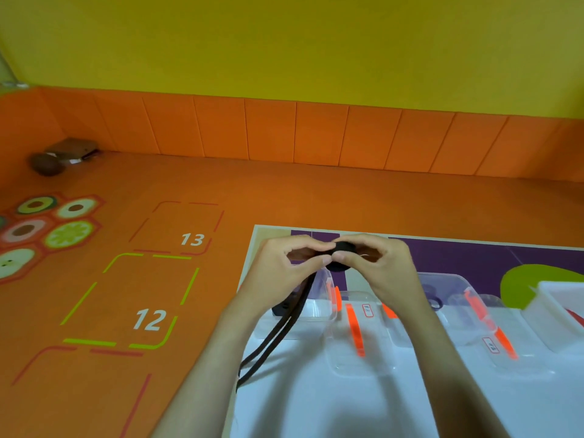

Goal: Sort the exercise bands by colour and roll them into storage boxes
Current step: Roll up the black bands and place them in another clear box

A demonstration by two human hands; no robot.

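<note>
**Black band part-rolled above the boxes**

Both hands are raised over the far side of the white tabletop (316,406), with a small, tight roll of black band (343,248) between them. The left hand (284,263) has its grip closed, thumb and forefinger pinching the band just beside the roll. The right hand (379,263) grips the roll itself at the fingertips. The unrolled tail hangs in two strands below the left wrist, and its end reaches the tabletop's left edge.

The roll is held by fingertips alone, so a slackened pinch would probably let it spring open. The hanging tail passes close to the clear box (319,308) under the left hand. As it is wound in, it could snag on the rim or on the orange latch (335,295) and drag the box.

Two small red-bordered labels (367,310) sit on the clear plastic, too blurred to read. On the orange floor (284,197), the white numbers 12 and 13 are plain. No brand shows.
</note>
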